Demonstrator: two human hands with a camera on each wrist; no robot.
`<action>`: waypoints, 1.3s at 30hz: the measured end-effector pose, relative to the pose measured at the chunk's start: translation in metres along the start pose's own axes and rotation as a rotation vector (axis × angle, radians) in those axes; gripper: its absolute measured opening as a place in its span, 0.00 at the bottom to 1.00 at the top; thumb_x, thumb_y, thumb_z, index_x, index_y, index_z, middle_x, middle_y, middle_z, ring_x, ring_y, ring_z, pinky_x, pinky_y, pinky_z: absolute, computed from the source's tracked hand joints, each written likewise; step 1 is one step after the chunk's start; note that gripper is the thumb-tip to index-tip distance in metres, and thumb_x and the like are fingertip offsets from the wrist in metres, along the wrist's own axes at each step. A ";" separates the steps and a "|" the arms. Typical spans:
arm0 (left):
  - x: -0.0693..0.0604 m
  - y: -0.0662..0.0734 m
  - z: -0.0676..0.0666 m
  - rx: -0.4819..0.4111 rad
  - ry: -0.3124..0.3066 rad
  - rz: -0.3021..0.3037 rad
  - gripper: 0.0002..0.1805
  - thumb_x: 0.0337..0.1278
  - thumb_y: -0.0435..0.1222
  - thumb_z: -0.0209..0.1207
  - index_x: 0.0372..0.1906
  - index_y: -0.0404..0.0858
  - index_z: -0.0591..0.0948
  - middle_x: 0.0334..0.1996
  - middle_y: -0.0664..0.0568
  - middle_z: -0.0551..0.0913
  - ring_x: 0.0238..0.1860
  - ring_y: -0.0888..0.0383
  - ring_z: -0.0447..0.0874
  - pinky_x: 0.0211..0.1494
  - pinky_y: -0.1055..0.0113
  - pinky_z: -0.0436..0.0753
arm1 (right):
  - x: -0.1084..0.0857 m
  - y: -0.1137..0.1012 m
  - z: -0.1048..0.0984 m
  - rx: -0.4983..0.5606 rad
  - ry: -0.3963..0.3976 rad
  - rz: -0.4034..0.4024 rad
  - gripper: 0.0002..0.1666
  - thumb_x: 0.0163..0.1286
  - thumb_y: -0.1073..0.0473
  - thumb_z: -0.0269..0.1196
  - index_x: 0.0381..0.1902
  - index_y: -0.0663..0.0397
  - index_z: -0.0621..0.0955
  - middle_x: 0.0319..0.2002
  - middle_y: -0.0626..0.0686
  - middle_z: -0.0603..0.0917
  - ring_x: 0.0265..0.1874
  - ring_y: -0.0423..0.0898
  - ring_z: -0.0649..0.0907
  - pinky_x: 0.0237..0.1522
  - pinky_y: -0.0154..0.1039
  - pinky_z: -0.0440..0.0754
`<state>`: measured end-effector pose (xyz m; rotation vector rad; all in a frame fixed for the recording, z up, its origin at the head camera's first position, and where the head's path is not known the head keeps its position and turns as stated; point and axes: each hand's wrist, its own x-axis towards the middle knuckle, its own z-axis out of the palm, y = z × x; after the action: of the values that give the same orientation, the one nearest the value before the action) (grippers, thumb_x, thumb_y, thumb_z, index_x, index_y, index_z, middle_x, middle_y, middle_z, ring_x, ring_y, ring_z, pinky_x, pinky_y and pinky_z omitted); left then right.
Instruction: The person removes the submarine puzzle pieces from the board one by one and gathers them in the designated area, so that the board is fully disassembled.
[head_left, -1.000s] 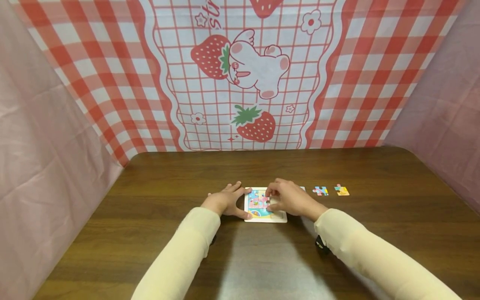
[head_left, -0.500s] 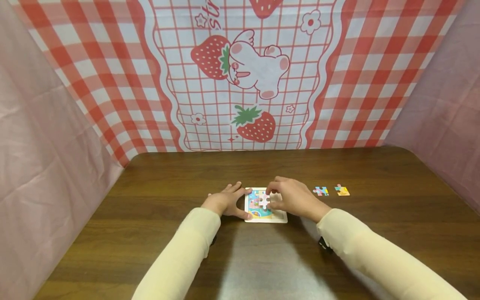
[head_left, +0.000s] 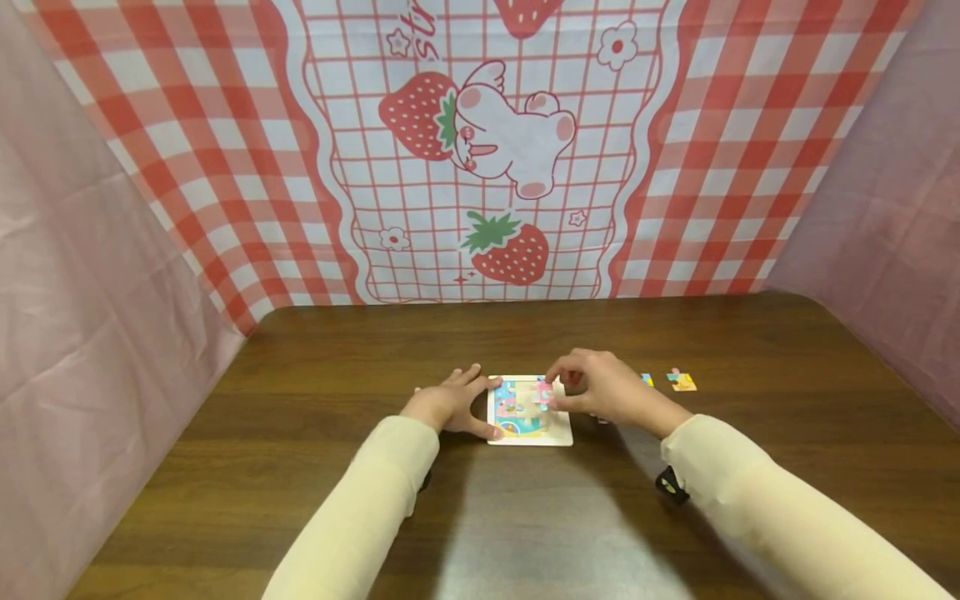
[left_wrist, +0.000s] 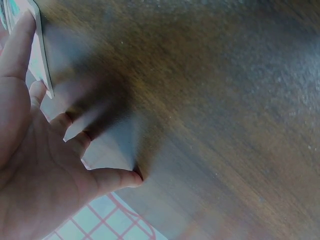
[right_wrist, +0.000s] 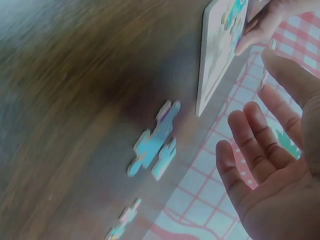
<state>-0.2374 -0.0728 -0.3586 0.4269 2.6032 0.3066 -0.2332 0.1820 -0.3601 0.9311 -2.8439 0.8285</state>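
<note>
A square puzzle board (head_left: 525,442) with a pale rim lies on the table. Blue, pink and yellow pieces fill its left and lower parts, and bare wood shows in the middle and at the right. My left hand (head_left: 447,402) is spread at the board's left side, thumb and index fingertip resting on its rim. In the left wrist view, the left hand's (left_wrist: 45,155) fingers are straight. Over the board's right half, my right hand (head_left: 603,390) pinches a pink puzzle piece (head_left: 544,392) between thumb and index finger. The right wrist view shows this puzzle piece (right_wrist: 265,70) edge-on, above the table.
Loose puzzle pieces lie right of the board: a yellow piece (head_left: 683,382), another piece (head_left: 647,379) partly behind the right hand, and a blue piece (right_wrist: 152,142) in the right wrist view. A red-and-white checked cloth (head_left: 517,150) hangs behind the brown table (head_left: 360,350).
My right hand has moved right and lifted the puzzle piece out of the board's middle, where bare wood now shows. My left hand stays on the rim.
</note>
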 end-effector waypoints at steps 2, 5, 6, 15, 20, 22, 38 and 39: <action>0.000 0.000 0.000 -0.004 -0.001 0.004 0.47 0.60 0.56 0.68 0.81 0.58 0.58 0.83 0.52 0.45 0.82 0.47 0.40 0.71 0.24 0.49 | -0.003 0.001 -0.003 -0.002 0.011 -0.010 0.14 0.60 0.54 0.77 0.42 0.49 0.87 0.31 0.47 0.79 0.33 0.45 0.78 0.36 0.39 0.76; -0.001 0.000 0.000 -0.011 -0.003 0.009 0.47 0.60 0.56 0.68 0.81 0.58 0.58 0.83 0.52 0.44 0.82 0.47 0.39 0.70 0.24 0.48 | -0.009 0.002 -0.008 -0.005 0.027 -0.018 0.14 0.59 0.53 0.77 0.42 0.47 0.87 0.32 0.46 0.80 0.34 0.45 0.78 0.36 0.39 0.76; -0.001 0.000 0.000 -0.013 -0.002 0.009 0.48 0.60 0.56 0.68 0.81 0.58 0.58 0.83 0.52 0.44 0.82 0.47 0.39 0.70 0.24 0.48 | -0.011 0.003 -0.010 -0.005 0.029 -0.015 0.15 0.60 0.52 0.77 0.43 0.47 0.87 0.32 0.45 0.80 0.35 0.45 0.79 0.36 0.39 0.76; -0.001 0.000 -0.001 -0.014 -0.003 0.011 0.48 0.60 0.56 0.68 0.81 0.58 0.57 0.83 0.52 0.44 0.82 0.47 0.39 0.70 0.24 0.48 | -0.028 0.013 -0.027 -0.013 0.060 -0.013 0.14 0.59 0.54 0.78 0.43 0.45 0.88 0.32 0.47 0.80 0.32 0.45 0.80 0.33 0.36 0.77; -0.002 0.000 -0.001 -0.021 -0.001 0.016 0.48 0.60 0.56 0.68 0.81 0.57 0.58 0.83 0.52 0.44 0.82 0.47 0.39 0.71 0.24 0.48 | -0.039 0.021 -0.037 -0.029 0.082 -0.021 0.13 0.60 0.52 0.77 0.42 0.43 0.89 0.32 0.45 0.81 0.33 0.44 0.80 0.34 0.36 0.77; -0.002 0.000 -0.002 -0.026 0.000 0.017 0.48 0.60 0.56 0.68 0.81 0.57 0.58 0.83 0.52 0.44 0.82 0.47 0.39 0.71 0.24 0.48 | -0.044 0.026 -0.041 -0.034 0.089 -0.016 0.13 0.59 0.53 0.78 0.42 0.43 0.89 0.33 0.45 0.82 0.34 0.43 0.80 0.34 0.36 0.77; -0.002 0.000 -0.001 -0.034 0.001 0.019 0.48 0.60 0.55 0.68 0.81 0.57 0.58 0.83 0.51 0.44 0.82 0.46 0.39 0.71 0.24 0.47 | -0.086 0.064 -0.056 -0.103 0.095 0.083 0.16 0.57 0.54 0.79 0.44 0.45 0.89 0.34 0.43 0.81 0.34 0.40 0.80 0.35 0.38 0.82; -0.002 0.000 -0.001 -0.034 0.002 0.019 0.48 0.60 0.55 0.68 0.81 0.57 0.58 0.83 0.51 0.44 0.82 0.46 0.39 0.71 0.24 0.47 | -0.088 0.066 -0.056 -0.105 0.089 0.093 0.16 0.57 0.53 0.79 0.44 0.45 0.89 0.34 0.43 0.81 0.34 0.41 0.81 0.36 0.39 0.82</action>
<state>-0.2357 -0.0736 -0.3569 0.4400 2.5927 0.3576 -0.2050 0.3024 -0.3610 0.7363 -2.8406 0.7016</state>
